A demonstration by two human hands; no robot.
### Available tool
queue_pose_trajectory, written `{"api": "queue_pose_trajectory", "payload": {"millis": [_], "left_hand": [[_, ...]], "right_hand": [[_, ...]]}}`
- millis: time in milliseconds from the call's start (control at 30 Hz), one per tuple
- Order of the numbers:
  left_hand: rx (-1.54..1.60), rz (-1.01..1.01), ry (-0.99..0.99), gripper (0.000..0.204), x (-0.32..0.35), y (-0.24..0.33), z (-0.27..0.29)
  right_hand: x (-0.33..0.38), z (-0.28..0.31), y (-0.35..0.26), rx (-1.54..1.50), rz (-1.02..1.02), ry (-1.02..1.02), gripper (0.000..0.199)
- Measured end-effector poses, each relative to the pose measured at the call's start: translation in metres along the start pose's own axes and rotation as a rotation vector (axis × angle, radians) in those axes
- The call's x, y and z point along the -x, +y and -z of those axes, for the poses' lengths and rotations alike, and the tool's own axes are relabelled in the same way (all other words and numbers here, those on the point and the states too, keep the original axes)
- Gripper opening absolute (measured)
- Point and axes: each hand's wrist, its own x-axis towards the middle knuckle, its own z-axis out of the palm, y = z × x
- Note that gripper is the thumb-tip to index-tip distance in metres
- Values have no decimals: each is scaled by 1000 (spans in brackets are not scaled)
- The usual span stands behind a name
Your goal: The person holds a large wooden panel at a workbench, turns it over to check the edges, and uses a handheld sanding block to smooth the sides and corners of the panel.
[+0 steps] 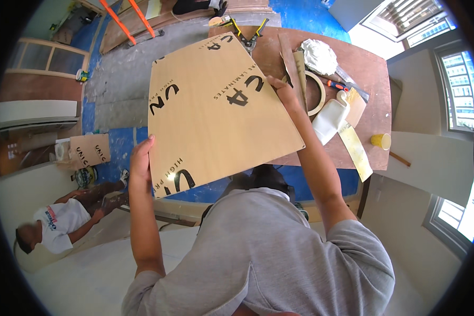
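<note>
A tan laminate sheet [216, 121] with black printing hangs tilted in front of me, held by its two side edges. My left hand [141, 158] grips the left edge near the lower corner, thumb on the face. On the opposite edge, higher up, my right hand [285, 90] is closed round the sheet, its fingers partly hidden behind. Part of the brown wooden table [371, 118] lies behind and to the right of the sheet. Just past the sheet's top edge, yellow-and-black snips [249, 38] rest with handles spread.
Right on the table are a tape roll [316, 94], a crumpled white cloth [320, 56], a white plastic container [332, 117], a screwdriver [336, 85] and a yellow cup [380, 141]. Orange ladder legs [126, 21] stand far left. Another person [63, 221] sits at the left.
</note>
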Motion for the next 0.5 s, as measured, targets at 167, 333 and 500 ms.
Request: {"api": "queue_pose_trajectory", "payload": {"millis": [167,333,500], "left_hand": [[119,-12,-156,51,10,32,-19],[176,-80,-255,52,7,47,-33],[189,-100,-231,48,5,57,-38]], "right_hand": [[26,-25,-22,-282,8,-116,74],[30,-20,-30,-253,67,-167,73],[36,-23,-31,-47,152,-108,65]]}}
